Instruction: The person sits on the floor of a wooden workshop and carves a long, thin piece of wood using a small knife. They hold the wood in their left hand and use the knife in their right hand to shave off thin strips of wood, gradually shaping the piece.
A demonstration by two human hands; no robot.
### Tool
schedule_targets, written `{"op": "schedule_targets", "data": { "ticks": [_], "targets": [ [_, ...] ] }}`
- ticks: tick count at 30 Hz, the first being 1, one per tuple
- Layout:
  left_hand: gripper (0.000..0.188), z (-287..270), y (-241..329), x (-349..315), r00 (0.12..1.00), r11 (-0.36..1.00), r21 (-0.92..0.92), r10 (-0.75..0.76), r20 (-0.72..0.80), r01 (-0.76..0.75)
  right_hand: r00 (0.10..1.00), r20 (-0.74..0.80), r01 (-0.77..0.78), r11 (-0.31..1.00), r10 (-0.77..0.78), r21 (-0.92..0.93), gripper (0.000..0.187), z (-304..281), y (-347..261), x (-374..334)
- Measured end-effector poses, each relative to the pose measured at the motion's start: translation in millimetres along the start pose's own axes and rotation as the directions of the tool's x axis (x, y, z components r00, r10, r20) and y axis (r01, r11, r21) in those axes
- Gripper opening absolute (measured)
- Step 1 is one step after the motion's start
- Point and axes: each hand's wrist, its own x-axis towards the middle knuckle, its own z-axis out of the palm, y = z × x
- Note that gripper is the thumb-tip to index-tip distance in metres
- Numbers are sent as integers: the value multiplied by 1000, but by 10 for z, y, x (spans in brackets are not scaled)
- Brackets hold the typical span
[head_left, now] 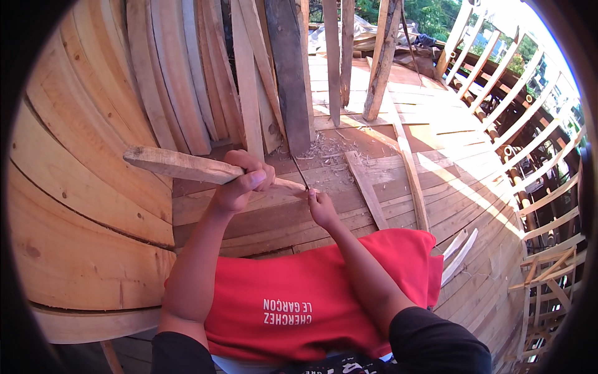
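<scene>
My left hand is wrapped round a rough piece of wood, held across in front of me. Its broad end sticks out to the left, and its narrow end reaches past the fist to my right hand. That right hand is closed on a thin, dark, blade-like tool, seen nearly edge-on and pointing away from me. The tool crosses the wood's narrow tip; whether it touches the wood I cannot tell. Its handle is hidden in my fingers. A red cloth with white lettering covers my lap.
Curved plank walling rises on my left. Upright boards and posts stand ahead. Wood shavings litter the plank floor, where a short board and a long batten lie. Pale curved offcuts lie right of the cloth; ribbed framing lines the far right.
</scene>
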Motion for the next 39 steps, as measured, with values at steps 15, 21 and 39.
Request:
{"op": "schedule_targets", "data": {
  "ticks": [15, 21, 39],
  "targets": [
    [43, 40, 34, -156, 998, 998, 7, 64, -12, -64, 988, -45, -156, 964, 150, -216, 54, 131, 91, -111],
    [44, 34, 100, -195, 999, 996, 68, 51, 0, -51, 987, 71, 150, 977, -141, -153, 61, -16, -292, -218],
    [41, 52, -4, -165, 993, 997, 7, 82, -89, -81, 995, -66, -92, 963, 78, -255, 46, 105, 470, -40]
  ]
}}
